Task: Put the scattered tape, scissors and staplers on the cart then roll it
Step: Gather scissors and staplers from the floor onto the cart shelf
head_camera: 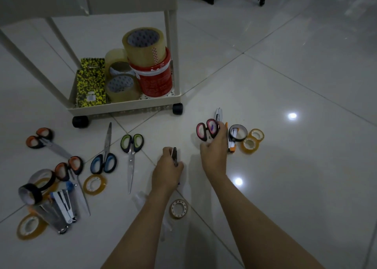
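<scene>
Glossy white floor tiles (285,74) carry a spread of office supplies in front of a cream plastic rolling cart (126,106) on black castors. On the cart's bottom shelf stand large rolls of clear packing tape (143,44), one of them stacked on a red-and-white tub (156,78), beside yellow-and-black patterned packets (90,87).

The person's right hand (215,150) has its fingers closed around pink-handled scissors (206,131), lifted handles-up just beside a silver stapler (218,114), an orange stapler (231,144), a black tape roll (237,133) and two small amber tape rolls (253,140). The left hand (168,170) is clenched on a small dark metal stapler (174,156), close to the floor. Near the left forearm lies a small clear tape roll (179,209).

To the left on the floor lie green-handled scissors (131,146), blue-handled scissors (104,162) and two orange-handled scissors (40,139) (69,167). Further left, a wide black tape roll (34,187), an amber tape roll (94,184), open chrome staplers (63,207) and another amber roll (30,227) sit in a cluster, several touching or overlapping.
</scene>
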